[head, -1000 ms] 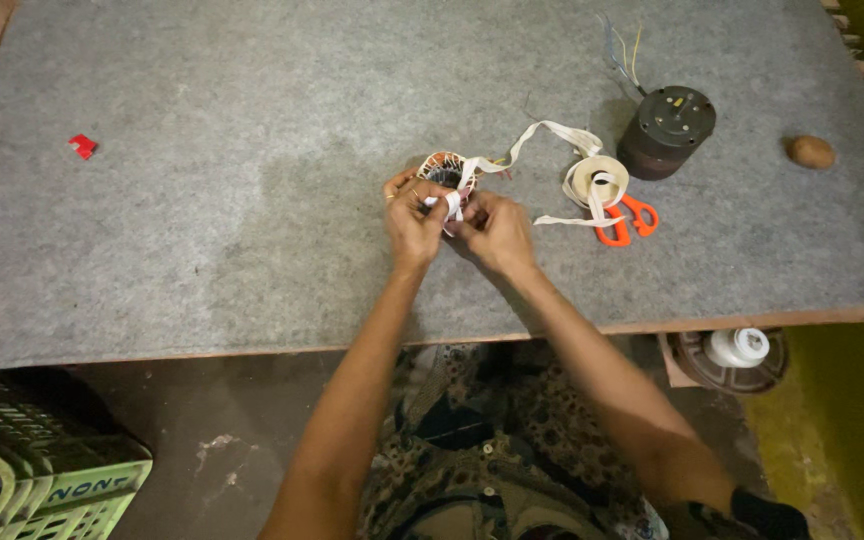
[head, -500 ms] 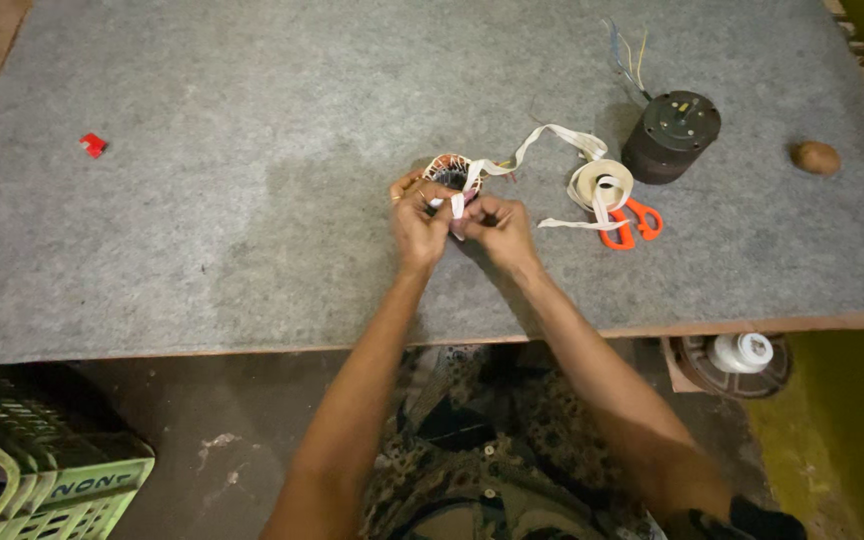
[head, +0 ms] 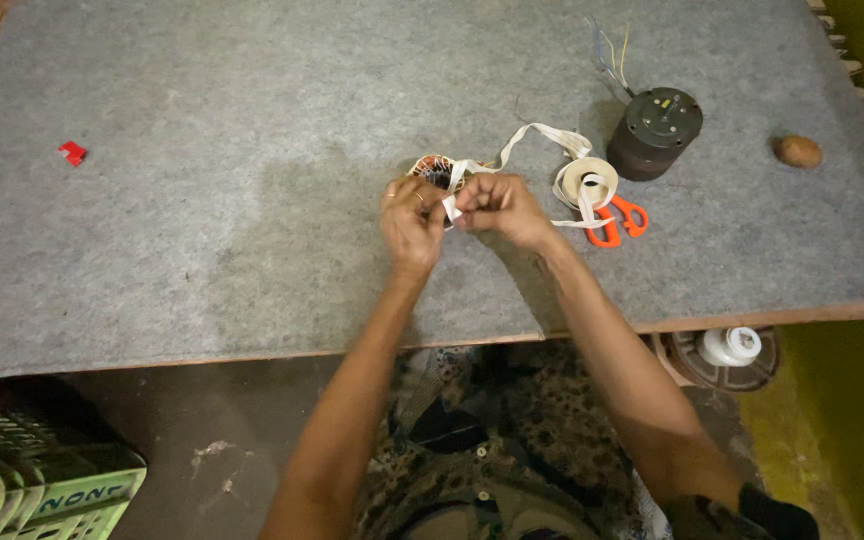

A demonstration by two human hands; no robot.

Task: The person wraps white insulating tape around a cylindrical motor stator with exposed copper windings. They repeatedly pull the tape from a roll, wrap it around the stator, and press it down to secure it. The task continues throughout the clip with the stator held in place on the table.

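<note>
My left hand (head: 410,222) and right hand (head: 497,208) pinch white tape (head: 457,178) over the coil (head: 432,170) mid-worktop (head: 202,230); I judge slack could loosen the wrap.

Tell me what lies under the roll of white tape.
The roll of white tape lies partly over the orange-handled scissors; their handles stick out beside it on the grey felt table. The blades are covered, so they cannot be seen.
</note>
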